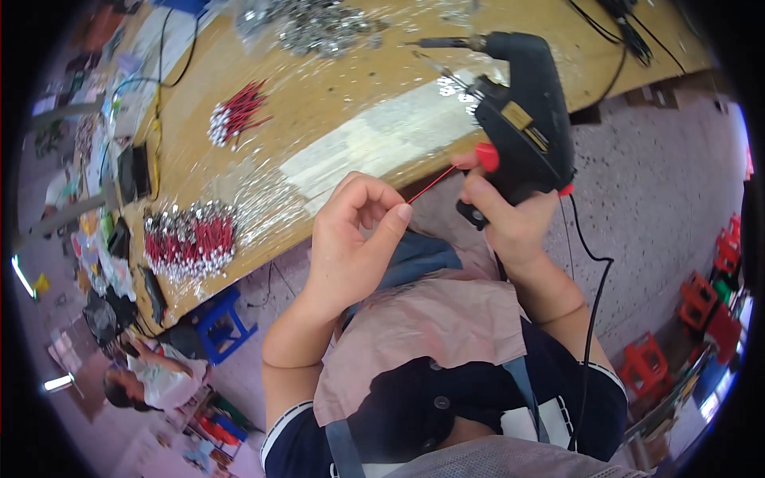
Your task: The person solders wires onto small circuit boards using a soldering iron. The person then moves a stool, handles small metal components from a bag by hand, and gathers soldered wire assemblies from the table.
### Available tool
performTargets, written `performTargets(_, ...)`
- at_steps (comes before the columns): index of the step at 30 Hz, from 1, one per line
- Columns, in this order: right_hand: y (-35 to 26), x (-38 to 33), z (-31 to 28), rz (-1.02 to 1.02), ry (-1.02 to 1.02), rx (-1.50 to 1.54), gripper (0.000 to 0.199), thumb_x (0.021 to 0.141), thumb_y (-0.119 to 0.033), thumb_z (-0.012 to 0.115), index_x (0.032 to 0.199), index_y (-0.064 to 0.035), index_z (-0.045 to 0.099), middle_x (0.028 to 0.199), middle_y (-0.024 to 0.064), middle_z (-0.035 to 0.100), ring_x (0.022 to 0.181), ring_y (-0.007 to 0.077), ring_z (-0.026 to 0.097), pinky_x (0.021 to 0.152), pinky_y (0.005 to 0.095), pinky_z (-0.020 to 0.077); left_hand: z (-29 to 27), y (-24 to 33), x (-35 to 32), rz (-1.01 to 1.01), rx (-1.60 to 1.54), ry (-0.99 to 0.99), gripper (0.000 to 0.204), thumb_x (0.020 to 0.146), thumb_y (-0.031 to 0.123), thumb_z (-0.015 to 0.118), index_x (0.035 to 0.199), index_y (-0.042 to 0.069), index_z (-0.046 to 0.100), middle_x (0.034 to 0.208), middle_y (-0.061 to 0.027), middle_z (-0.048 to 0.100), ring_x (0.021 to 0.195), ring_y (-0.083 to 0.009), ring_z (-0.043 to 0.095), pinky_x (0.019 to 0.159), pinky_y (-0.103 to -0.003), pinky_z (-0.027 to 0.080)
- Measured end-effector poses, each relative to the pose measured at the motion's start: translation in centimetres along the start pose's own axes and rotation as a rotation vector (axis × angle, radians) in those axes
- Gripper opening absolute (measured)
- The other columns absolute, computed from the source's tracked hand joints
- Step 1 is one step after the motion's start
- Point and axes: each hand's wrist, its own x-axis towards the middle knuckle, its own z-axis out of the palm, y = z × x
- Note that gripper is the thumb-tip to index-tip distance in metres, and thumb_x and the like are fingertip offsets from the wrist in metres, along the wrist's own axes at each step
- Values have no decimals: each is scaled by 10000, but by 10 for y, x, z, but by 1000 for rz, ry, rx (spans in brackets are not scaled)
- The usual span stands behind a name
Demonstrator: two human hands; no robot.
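Leftmost, left hand (349,239) pinching thin, taut-looking red wire (431,186) between thumb and fingers. Wire straight, slanting up between both hands; hold at far end unclear. Right hand (522,223) wrapped around black plastic pistol-shaped soldering gun (550,131) with red trigger (487,157), slim metal tip (437,43) pointing left.

Gun (532,119) is blocking the right end of the strip (358,151), tip (442,43) jutting past its far side. Left hand (351,235) is crowding strip's near edge; wire (433,184) is bridging to right hand (516,219). Table (323,95) is lying open between strip, bundle (239,113) leftward, heap (328,30) beyond.
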Motion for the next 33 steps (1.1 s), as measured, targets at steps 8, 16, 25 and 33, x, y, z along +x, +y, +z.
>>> performTargets(8, -9, -6, -14, 103, 75, -13, 115, 772, 41, 681, 872, 6, 636, 837, 32, 644, 773, 97, 602, 708, 246, 486, 25, -2, 6, -5, 22, -150, 142, 807, 28, 673, 906, 14, 573, 858, -31, 572, 747, -86, 531, 644, -229, 435)
performTargets(16, 2, -11, -23, -14, 106, -21, 139, 772, 36, 692, 895, 9, 633, 842, 43, 646, 776, 114, 610, 708, 250, 486, 47, 11, 30, -227, -320, -242, 147, 830, 44, 682, 931, -8, 589, 820, -33, 621, 681, -75, 576, 622, -220, 468)
performTargets(25, 19, -37, -67, -213, -59, -368, 191, 908, -82, 539, 1028, 65, 519, 753, 102, 600, 630, 151, 552, 578, 265, 450, 51, 8, 75, 432, 585, 53, 89, 757, 64, 672, 747, 28, 590, 712, -114, 569, 649, -300, 582, 575, -371, 459)
performTargets(33, 26, -62, -99, -138, 18, -632, 120, 709, -33, 668, 826, -14, 651, 802, 103, 639, 686, 263, 591, 623, 340, 452, 54, 6, 77, 393, 609, 7, 103, 757, 88, 662, 726, 46, 573, 720, -111, 565, 688, -308, 571, 601, -395, 454)
